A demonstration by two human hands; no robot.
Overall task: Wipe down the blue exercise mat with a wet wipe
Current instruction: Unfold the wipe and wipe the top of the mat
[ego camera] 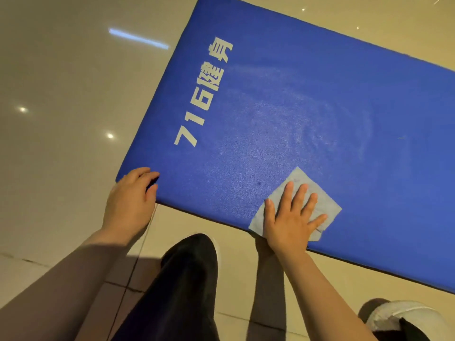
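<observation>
A large blue rectangular exercise mat (307, 99) with a fine grainy surface is laid flat on a glossy beige tiled floor (61, 94), running diagonally from the lower left to the upper right of the head view. Pale printed characters reading "716" followed by two Chinese signs (204, 94) are seen along its short near-left end.

A thin, pale blue, roughly square wet wipe (322, 193) is spread flat on the mat close to its near long edge. The right hand (290, 217) is laid palm-down on the wipe, its fingers straight and fanned apart, so that the wipe is pressed against the mat rather than pinched; the wipe's corners are left showing beyond the fingertips and to the left of the thumb.

The left hand (130, 195) is placed at the mat's near-left corner, with the fingers curled over the edge onto the top surface, so the corner is held.

Faint lighter streaks (295, 124) are visible on the mat beyond the wipe. A small dark spot (259, 184) is seen on the mat just left of the wipe.

A black-clad leg (182, 286) is seen below the mat, between the two forearms, and a white shoe (394, 316) at the lower right.
</observation>
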